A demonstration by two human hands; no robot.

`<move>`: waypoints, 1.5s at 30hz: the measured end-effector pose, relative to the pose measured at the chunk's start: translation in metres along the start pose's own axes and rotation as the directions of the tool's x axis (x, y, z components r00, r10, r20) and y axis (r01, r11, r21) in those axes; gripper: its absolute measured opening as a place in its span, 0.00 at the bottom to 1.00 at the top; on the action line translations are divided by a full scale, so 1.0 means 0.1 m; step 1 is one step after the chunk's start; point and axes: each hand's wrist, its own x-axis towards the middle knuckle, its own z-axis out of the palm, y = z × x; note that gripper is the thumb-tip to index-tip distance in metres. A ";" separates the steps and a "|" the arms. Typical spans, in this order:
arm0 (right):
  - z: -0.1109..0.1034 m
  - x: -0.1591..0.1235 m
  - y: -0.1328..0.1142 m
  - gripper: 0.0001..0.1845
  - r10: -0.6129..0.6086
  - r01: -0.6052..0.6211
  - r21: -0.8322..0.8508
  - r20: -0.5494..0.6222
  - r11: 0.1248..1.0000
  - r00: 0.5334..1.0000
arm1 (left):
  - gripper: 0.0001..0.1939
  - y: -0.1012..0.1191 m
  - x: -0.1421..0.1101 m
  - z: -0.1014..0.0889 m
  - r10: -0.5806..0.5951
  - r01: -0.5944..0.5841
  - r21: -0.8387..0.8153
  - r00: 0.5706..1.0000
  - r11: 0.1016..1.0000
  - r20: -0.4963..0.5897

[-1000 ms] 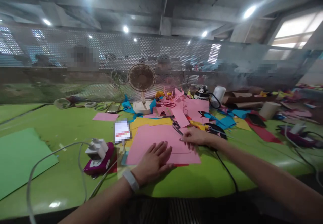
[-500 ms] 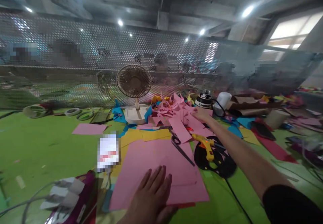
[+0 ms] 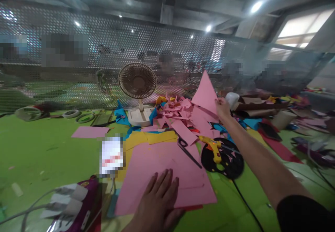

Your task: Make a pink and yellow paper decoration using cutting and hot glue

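My left hand [image 3: 161, 197] lies flat, fingers stretched out, on a large pink sheet [image 3: 146, 165] in front of me. At arm's length, my right hand [image 3: 222, 108] pinches the edge of a pink paper triangle [image 3: 205, 94], whose point stands upward. Beneath the triangle spreads a heap of pink paper scraps [image 3: 178, 110]. Black-handled scissors [image 3: 190, 151] rest on the right part of the pink sheet. A yellow glue gun [image 3: 213, 148] lies on a round black plate [image 3: 232, 167] beside the sheet.
A small fan [image 3: 138, 82] stands behind the sheet. To the left are a lit phone [image 3: 112, 155] on a cable and a purple power strip [image 3: 81, 204] with plugs. A perforated metal screen [image 3: 104, 57] runs along the back of the green table [image 3: 47, 155].
My right hand has lifted the pink triangle up out of the scrap heap and moved slightly right. My left hand stays on the sheet.
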 end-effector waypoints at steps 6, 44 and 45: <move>-0.16 -0.30 -0.02 0.17 -0.080 0.016 0.239 0.260 0.971 0.962 | 0.33 0.02 0.01 -0.02 -0.001 0.002 0.024 0.999 1.000 -0.040; -0.29 -0.68 -0.23 0.19 -0.278 0.151 0.332 0.381 0.931 0.882 | 0.38 0.05 0.01 -0.11 -0.010 -0.007 -0.067 0.970 0.998 -0.244; -0.34 -0.90 -0.30 0.20 -0.294 0.132 0.366 0.430 0.921 0.854 | 0.41 0.06 -0.02 -0.13 -0.075 0.027 -0.158 0.951 0.987 -0.302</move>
